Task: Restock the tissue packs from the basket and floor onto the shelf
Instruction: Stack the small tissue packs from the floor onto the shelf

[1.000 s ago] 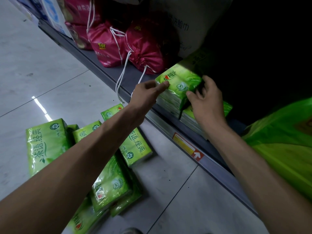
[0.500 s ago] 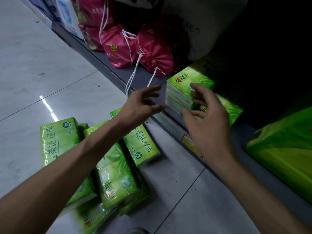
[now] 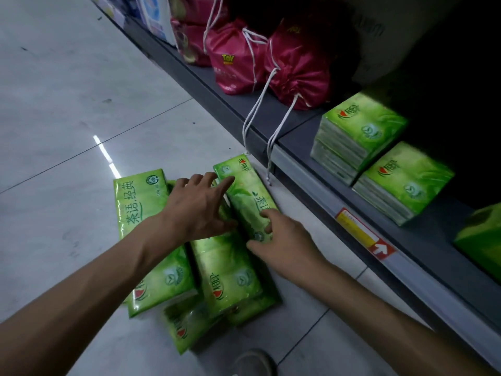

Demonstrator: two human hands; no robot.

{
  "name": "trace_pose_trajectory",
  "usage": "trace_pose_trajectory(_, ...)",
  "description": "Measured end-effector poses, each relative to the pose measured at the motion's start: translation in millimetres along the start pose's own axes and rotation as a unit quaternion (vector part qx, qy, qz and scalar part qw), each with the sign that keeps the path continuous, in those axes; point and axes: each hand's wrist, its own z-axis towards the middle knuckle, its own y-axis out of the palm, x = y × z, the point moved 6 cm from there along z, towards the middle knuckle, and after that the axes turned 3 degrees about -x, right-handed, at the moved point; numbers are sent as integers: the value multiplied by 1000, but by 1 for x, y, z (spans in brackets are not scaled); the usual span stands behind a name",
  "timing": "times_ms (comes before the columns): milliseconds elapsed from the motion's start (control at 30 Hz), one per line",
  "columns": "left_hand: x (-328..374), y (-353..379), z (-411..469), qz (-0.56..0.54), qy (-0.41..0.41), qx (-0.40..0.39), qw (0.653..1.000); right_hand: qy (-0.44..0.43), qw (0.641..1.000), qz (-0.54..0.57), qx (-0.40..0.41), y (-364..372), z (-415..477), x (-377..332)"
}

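- Left hand (image 3: 198,210): released, fingers straight and spread, lying flat over the pile (image 3: 230,280) of green packs. The index tip touches the far pack (image 3: 244,196).
- Right hand (image 3: 287,240): fingertips bent onto the near end of the far pack, thumb at its near left corner. Whether it grasps cannot be told.
- Far pack: on the floor (image 3: 67,104) at the pile's far right, between the hands, just left of the shelf (image 3: 311,169).
- Shelf packs (image 3: 360,131): two stacks, right of the pink bags (image 3: 295,63), well apart from both hands.
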Motion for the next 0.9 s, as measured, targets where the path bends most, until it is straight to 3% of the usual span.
trace_pose_trajectory(200, -22, 24, 7, 18, -41, -51, 998, 87, 989, 9, -122, 61, -2, 17)
trace_pose_trajectory(433, -29, 23, 14, -39, -66, -70, 995, 94, 989, 57, -102, 85, 10, 25)
trace_pose_trajectory(600, -29, 19, 17, -119, -52, -6, 992, 147, 978, 126, -83, 85, 10, 34)
trace_pose_trajectory(700, -33, 11, 19, -257, -56, 34, 964, 154, 973, 158, -67, 88, 7, 39)
trace_pose_trajectory(800, -39, -3, 17, -434, -86, 58, 895, 141, 969, 197, -55, 89, -3, 41)
trace_pose_trajectory(900, -47, -14, 16, -514, -101, 70, 849, 123, 963, 235, -51, 90, -13, 43)
